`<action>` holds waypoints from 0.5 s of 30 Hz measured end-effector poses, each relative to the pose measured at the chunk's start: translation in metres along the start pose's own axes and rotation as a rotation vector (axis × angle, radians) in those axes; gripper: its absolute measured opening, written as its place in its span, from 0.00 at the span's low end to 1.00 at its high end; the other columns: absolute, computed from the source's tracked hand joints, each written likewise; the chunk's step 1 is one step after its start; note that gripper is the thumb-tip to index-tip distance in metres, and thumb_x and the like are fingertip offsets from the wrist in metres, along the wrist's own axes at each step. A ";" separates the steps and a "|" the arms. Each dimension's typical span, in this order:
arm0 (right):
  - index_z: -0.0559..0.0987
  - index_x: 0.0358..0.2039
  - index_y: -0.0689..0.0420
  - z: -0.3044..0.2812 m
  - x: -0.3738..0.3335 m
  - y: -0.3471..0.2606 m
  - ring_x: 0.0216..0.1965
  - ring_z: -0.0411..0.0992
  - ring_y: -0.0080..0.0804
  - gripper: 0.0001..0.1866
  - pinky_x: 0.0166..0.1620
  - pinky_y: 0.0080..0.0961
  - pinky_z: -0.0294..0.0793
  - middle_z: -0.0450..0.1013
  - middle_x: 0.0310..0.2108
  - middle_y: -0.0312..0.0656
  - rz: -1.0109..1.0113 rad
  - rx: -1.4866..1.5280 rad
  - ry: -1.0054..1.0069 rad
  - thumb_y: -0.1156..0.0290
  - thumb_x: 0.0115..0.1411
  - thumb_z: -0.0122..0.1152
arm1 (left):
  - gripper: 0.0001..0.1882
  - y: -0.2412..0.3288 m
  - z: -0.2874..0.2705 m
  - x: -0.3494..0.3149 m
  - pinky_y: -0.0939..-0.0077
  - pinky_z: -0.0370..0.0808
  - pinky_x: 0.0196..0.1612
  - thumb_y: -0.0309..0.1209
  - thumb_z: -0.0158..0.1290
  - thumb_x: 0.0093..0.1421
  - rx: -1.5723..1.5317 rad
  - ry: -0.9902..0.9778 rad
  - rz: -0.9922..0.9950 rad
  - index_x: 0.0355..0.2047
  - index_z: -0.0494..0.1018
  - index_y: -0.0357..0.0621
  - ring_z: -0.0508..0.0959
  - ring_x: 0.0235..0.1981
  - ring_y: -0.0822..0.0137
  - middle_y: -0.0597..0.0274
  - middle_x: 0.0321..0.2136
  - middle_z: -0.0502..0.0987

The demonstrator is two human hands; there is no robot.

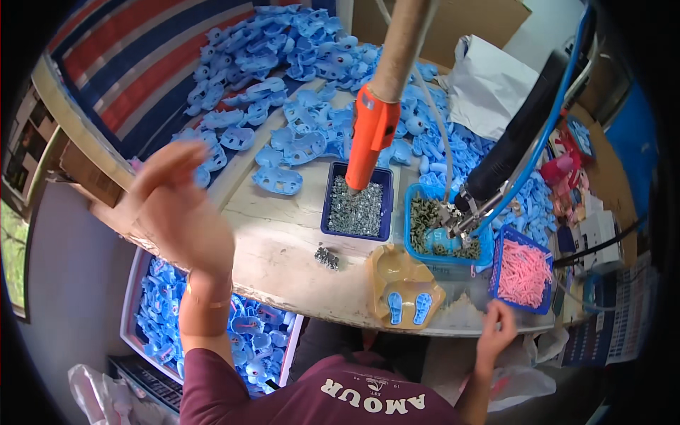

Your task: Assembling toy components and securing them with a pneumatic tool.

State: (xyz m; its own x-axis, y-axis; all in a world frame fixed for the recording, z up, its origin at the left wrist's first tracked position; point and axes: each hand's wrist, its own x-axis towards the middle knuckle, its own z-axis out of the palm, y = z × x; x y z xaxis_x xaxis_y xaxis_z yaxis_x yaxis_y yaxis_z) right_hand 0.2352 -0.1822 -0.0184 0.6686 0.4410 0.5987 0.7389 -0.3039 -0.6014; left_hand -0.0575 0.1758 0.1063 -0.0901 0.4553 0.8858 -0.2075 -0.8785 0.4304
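Note:
My left hand [180, 212] is raised over the left edge of the table, smeared by motion, so its fingers cannot be read. It is nearest to the blue plastic shell pieces [227, 138] at the back left. My right hand [496, 329] is at the table's front edge beside a blue basket of pink sticks [524, 273]; its fingers are curled closed, and what they hold, if anything, is hidden. Between the hands, a tan moulded jig [392, 273] carries two small blue foot-shaped pieces [395, 308]. An orange electric screwdriver [370, 138] hangs above a dark blue tray [328, 223] of small metal screws [354, 212].
A light blue tray [428, 256] holds dark greenish parts, with a black tool arm [506, 134] and blue hose over it. Loose screws [326, 257] lie on the table [276, 241]. Blue parts heap at the back right [453, 152]. A bin [131, 304] of blue shells stands below left.

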 end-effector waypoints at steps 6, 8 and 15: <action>0.79 0.36 0.63 0.037 -0.060 0.040 0.24 0.70 0.23 0.06 0.28 0.20 0.69 0.75 0.26 0.39 0.187 -0.008 -0.159 0.78 0.57 0.59 | 0.11 -0.104 0.003 -0.038 0.80 0.69 0.42 0.30 0.44 0.67 0.090 -0.157 -0.562 0.37 0.74 0.36 0.73 0.37 0.74 0.64 0.34 0.76; 0.79 0.36 0.62 0.049 -0.071 0.060 0.23 0.70 0.23 0.06 0.28 0.20 0.70 0.75 0.26 0.40 0.217 0.018 -0.170 0.78 0.58 0.58 | 0.10 -0.127 -0.004 -0.052 0.81 0.69 0.45 0.30 0.45 0.67 0.072 -0.246 -0.697 0.40 0.74 0.38 0.72 0.38 0.76 0.66 0.36 0.76; 0.77 0.37 0.63 0.071 -0.070 0.065 0.24 0.66 0.16 0.07 0.28 0.16 0.66 0.72 0.25 0.33 0.201 -0.022 -0.179 0.74 0.63 0.55 | 0.09 -0.165 -0.029 -0.071 0.81 0.69 0.44 0.30 0.48 0.65 0.381 -0.441 -0.614 0.40 0.74 0.38 0.73 0.37 0.75 0.65 0.35 0.76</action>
State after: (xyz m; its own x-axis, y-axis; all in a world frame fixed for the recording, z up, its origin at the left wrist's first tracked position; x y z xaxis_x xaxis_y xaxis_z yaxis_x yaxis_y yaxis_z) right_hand 0.2300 -0.1731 -0.1368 0.7784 0.5112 0.3643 0.5955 -0.4180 -0.6860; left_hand -0.0450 0.2926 -0.0331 0.3360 0.8391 0.4278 0.2544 -0.5182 0.8165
